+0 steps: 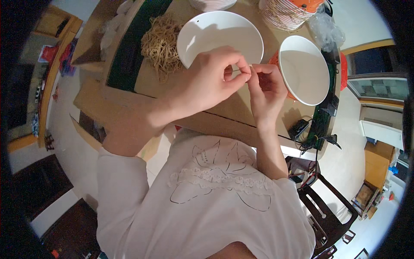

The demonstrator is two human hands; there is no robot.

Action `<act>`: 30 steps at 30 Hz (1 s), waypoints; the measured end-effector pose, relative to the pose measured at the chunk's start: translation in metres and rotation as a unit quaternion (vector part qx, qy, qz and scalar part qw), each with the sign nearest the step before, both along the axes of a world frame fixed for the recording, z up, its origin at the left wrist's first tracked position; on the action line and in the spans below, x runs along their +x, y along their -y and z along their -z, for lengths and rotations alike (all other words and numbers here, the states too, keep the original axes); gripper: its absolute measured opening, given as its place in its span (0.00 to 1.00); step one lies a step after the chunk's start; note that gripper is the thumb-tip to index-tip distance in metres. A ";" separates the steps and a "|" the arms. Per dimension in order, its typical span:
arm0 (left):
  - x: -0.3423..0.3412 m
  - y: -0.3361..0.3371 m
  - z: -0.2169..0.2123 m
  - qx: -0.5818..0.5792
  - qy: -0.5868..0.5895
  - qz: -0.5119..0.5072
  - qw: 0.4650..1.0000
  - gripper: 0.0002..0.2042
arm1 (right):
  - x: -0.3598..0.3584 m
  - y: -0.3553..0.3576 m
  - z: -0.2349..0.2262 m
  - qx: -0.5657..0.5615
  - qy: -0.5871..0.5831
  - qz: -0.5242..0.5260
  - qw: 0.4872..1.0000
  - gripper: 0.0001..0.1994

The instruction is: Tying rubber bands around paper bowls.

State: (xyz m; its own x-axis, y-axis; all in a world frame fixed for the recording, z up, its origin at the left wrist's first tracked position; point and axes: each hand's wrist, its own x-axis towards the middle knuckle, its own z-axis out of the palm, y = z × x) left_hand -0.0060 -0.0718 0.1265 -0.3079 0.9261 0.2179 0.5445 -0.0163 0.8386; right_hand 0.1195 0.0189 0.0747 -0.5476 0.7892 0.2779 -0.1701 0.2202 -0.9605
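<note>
My left hand and my right hand meet fingertip to fingertip over the near side of a white round bowl or tub. Both are closed in a pinch of thumb and forefinger. Whatever sits between the fingertips is too small to make out; a faint thin line shows inside the curl of my left fingers. Just right of my right hand stands a paper bucket, white inside and orange outside, with nothing visible in it. A tangled heap of beige string or rubber bands lies left of the bowl.
Stacked buckets wrapped with beige strands stand at the far right, beside a clear plastic bag. Another white stack is at the far edge. Black cables and an adapter lie at the table's near right corner, above a dark chair.
</note>
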 end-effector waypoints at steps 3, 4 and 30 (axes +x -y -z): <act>0.002 -0.001 0.004 0.039 0.075 -0.037 0.996 0.05 | 0.000 0.001 -0.003 0.024 0.008 0.010 1.000 0.02; -0.001 -0.002 0.011 0.051 0.088 -0.037 0.994 0.06 | -0.001 0.002 -0.003 0.019 0.009 0.010 1.000 0.02; -0.004 -0.008 0.008 0.051 0.074 -0.046 0.995 0.03 | -0.003 0.002 -0.004 0.054 0.070 -0.003 0.996 0.03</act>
State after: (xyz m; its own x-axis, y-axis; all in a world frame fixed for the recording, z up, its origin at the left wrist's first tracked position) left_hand -0.0096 -0.0633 0.1181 -0.4255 0.8683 0.2548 0.4186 -0.0608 0.9061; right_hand 0.1169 0.0171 0.0786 -0.5908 0.7559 0.2819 -0.0384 0.3227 -0.9457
